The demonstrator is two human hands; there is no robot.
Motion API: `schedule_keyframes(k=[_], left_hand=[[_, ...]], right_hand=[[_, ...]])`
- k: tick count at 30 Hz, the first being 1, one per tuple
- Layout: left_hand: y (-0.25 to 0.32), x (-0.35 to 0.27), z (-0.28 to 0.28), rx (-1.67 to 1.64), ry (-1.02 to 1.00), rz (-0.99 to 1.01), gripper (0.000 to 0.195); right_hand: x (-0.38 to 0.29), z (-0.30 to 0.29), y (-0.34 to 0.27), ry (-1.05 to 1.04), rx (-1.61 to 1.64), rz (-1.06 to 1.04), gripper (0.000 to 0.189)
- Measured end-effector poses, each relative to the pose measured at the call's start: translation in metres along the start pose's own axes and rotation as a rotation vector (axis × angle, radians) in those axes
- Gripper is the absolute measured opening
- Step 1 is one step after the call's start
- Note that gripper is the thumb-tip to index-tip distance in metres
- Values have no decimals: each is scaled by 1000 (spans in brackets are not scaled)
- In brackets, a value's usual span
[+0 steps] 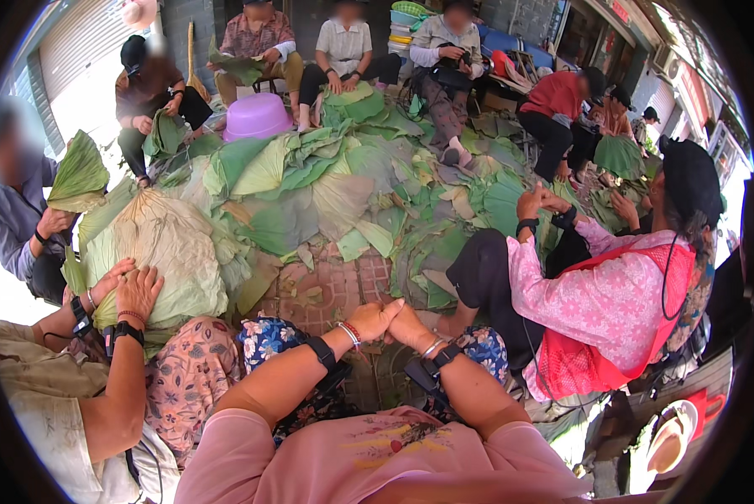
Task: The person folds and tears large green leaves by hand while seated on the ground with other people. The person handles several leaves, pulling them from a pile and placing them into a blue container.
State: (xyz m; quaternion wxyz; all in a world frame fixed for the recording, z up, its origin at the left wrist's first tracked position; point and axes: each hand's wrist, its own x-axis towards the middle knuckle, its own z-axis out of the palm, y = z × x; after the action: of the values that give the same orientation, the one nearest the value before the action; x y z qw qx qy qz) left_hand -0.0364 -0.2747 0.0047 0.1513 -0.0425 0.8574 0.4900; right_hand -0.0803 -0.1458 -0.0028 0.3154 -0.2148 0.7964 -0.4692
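My left hand [377,320] and my right hand [410,329] meet above my knees, their fingers touching or clasped together. No leaf shows in either; what lies between the palms is hidden. Beyond them spreads a wide heap of large green lotus leaves [339,189], some flat and overlapping, some dried pale. A stack of pale, dry leaves [163,239] rises to the left, under the two hands of a person seated beside me. Straight ahead, patterned red paving [326,290] shows between my hands and the heap, with leaf scraps on it.
Close on the right sits a person in a pink floral shirt [597,283], knees near my hands. Several other people sit around the heap, some holding leaves. A purple plastic basin [257,117] stands at the far side. White and red containers [673,441] are at lower right.
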Motion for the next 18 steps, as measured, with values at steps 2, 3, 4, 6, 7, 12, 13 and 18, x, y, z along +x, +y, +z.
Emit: schedule_keyframes(k=[2, 3, 4, 6, 7, 12, 13, 18], left_hand=[[0, -1, 0, -6, -5, 2, 90], [1, -1, -1, -1, -2, 2, 90], [3, -2, -1, 5, 1, 1, 90], [7, -5, -2, -5, 1, -1, 90], [8, -5, -3, -15, 3, -1, 90], [11, -5, -2, -28, -12, -31, 89], [11, -5, -3, -25, -18, -35, 89], [2, 1, 1, -53, -19, -33, 91]], right_hand=[[-1, 0, -1, -10, 9, -6, 23], [-1, 0, -2, -15, 18, -15, 23], [0, -1, -1, -16, 20, -13, 23], [2, -1, 3, -21, 11, 3, 22], [3, -1, 4, -21, 13, 5, 22], [6, -1, 11, -23, 25, -15, 21], [6, -1, 11, -22, 27, -13, 21], [0, -2, 4, 9, 51, -2, 24]])
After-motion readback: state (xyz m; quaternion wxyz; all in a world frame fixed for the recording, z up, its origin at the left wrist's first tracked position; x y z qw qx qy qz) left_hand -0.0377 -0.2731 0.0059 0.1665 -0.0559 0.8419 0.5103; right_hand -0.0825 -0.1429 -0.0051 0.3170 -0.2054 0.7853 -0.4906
